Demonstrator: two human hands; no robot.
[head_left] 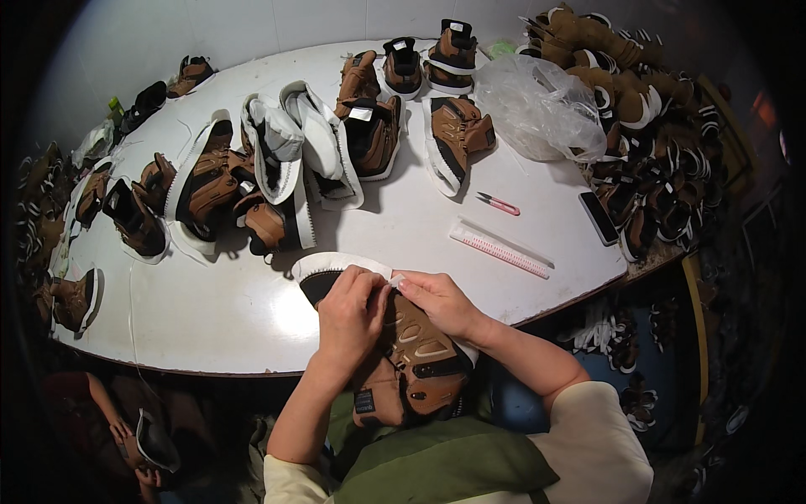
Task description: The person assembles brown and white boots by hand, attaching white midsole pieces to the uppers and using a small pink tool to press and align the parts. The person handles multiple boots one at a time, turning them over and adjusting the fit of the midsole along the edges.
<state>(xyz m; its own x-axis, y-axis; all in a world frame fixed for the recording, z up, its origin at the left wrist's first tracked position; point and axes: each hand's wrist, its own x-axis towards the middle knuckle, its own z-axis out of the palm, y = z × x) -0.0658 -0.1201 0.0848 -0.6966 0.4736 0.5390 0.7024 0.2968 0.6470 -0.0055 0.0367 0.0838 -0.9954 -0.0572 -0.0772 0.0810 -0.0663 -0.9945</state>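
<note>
A brown and black shoe (428, 363) leans against the front edge of the white table, its toe up on the tabletop and its ankle part toward my lap. A white sole (336, 262) runs around the toe. My left hand (351, 312) is closed on the near side of the toe, fingers bent and tips pressed together by the sole's rim. Beside it, my right hand (438, 304) pinches the white edge between thumb and finger. Both hands almost touch. Any needle or thread between the fingertips is too small to make out.
Red-handled thread snips (499, 203), a see-through ruler (501, 248) and a phone (598, 218) lie to the right. Several shoes (277, 227) and a plastic bag (537, 105) stand farther back. Shoes are heaped at right (663, 168). Another person's hands (126, 437) hold a shoe at lower left.
</note>
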